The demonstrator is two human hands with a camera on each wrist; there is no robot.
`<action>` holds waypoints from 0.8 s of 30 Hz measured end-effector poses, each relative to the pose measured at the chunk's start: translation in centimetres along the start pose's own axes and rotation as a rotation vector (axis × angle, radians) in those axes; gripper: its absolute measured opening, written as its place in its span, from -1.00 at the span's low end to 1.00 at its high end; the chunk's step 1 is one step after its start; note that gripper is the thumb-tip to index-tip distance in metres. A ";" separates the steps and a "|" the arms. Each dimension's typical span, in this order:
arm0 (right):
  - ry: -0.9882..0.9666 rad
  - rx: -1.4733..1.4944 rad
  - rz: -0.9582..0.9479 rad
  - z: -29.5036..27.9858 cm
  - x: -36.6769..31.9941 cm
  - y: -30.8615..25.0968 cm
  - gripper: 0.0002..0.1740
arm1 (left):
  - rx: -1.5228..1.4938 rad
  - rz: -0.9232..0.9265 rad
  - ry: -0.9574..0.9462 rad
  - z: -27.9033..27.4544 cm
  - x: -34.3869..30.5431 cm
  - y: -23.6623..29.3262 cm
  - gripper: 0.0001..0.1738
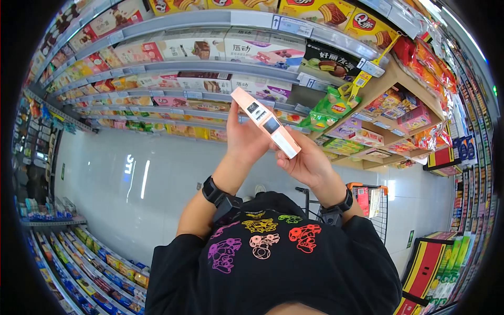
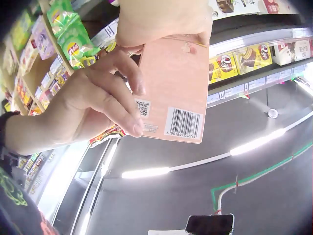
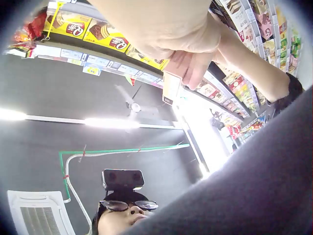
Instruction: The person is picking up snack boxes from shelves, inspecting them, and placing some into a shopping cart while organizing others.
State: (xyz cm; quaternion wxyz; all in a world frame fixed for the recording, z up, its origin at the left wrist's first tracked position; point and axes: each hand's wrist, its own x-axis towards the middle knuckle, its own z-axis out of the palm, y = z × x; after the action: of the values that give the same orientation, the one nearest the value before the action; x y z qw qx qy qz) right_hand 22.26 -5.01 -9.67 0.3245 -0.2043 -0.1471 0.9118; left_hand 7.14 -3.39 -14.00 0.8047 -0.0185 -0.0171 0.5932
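In the head view, a slim pink carton is held up in front of the chest, its narrow printed side facing up. My left hand grips the carton from the left, partly behind it. At its lower right end, my right hand pinches it with thumb and fingers. The left wrist view shows the carton's broad pink face with a barcode and a QR code near its bottom edge. There, the right hand's fingers lie along one edge. In the right wrist view much of the carton is hidden by the hands.
Shelves of boxed snacks stand ahead, with a wooden rack of snack packs at the right. A green snack bag hangs at the rack's corner. A shopping cart stands beside the right elbow. More shelving lines the left.
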 end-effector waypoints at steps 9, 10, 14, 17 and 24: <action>0.051 0.017 -0.038 -0.6 0.3 -3.8 -0.63 | -0.026 -0.010 0.048 0.6 3.8 -1.4 -0.39; 0.026 0.032 -0.025 -0.9 0.3 -4.1 -0.62 | -0.010 -0.027 0.040 0.8 4.0 -1.5 -0.40; -0.139 -0.057 0.011 -3.6 0.6 -5.6 -0.57 | 0.303 0.029 0.002 1.5 5.0 -1.6 -0.47; -0.255 -0.109 0.060 -3.9 0.5 -6.9 -0.44 | 0.702 0.294 0.124 2.7 5.4 -1.4 -0.58; -0.503 -0.122 0.174 -4.0 0.9 -8.5 -0.17 | 0.834 0.491 0.189 4.3 5.6 -1.4 -0.53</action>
State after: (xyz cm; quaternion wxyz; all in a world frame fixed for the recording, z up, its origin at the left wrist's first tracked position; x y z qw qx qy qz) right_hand 28.01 2.47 -10.05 0.1853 -0.0027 -0.2597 0.9477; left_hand 9.94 1.58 -9.57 0.5780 0.2478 0.2996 0.7175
